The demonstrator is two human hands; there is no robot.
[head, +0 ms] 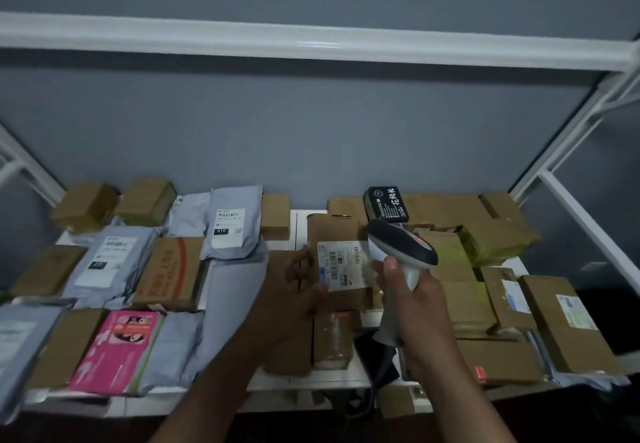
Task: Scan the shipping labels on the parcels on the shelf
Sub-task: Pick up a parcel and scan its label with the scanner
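A brown cardboard parcel (334, 231) stands tilted up in the middle of the white shelf (301, 220). Its white shipping label (341, 264) with barcodes faces me. My left hand (301, 279) grips the parcel's left edge. My right hand (407, 290) grips the handle of a white and dark barcode scanner (401, 243), whose head sits just right of the label and points at it.
Many parcels cover the shelf: grey mailer bags (235, 224) and brown boxes on the left, a pink package (121, 345) at the front left, a black box (386, 203) at the back, brown boxes (568, 318) on the right. A white shelf beam (311, 40) runs overhead.
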